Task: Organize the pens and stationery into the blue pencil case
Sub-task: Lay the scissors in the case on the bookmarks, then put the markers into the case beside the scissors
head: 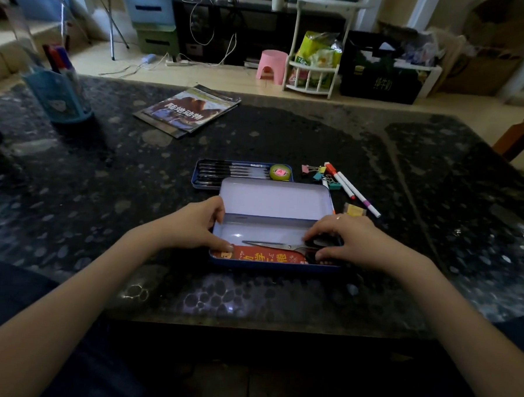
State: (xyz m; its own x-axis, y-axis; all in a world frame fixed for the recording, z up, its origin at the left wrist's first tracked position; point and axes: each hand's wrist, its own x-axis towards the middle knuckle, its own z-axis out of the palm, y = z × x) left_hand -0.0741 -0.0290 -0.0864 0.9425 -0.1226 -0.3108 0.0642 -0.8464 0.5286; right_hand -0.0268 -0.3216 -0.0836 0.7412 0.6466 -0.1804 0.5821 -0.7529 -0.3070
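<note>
The blue pencil case [274, 264], a shallow metal tin, is seen lying open near the front edge of the dark speckled table [103, 190], its pale lid [274, 200] tipped back away from the person. Inside it, a pair of scissors [270, 245] is laid lengthwise, blades pointing left, beside a red printed card [260, 255] along the near wall. The black scissor handles are covered by the curled fingers of the right hand [348, 240], which appear to grip them. The left end of the case is held by the left hand [200, 225], thumb at the hinge corner and fingertips pressed on the near rim.

Just behind the lid, a blue tray [196, 179] is set, filled with a row of black pens [232, 171] and a roll of yellow-green tape [280, 172] at its right end. To the right of the tray, coloured binder clips [318, 172] and two white markers [350, 189] are scattered, with a small yellow eraser-like block [355, 210] near the right hand.

Farther back, a stack of magazines [188, 111] is placed, and a blue pen holder [58, 96] with markers stands at the far left.
</note>
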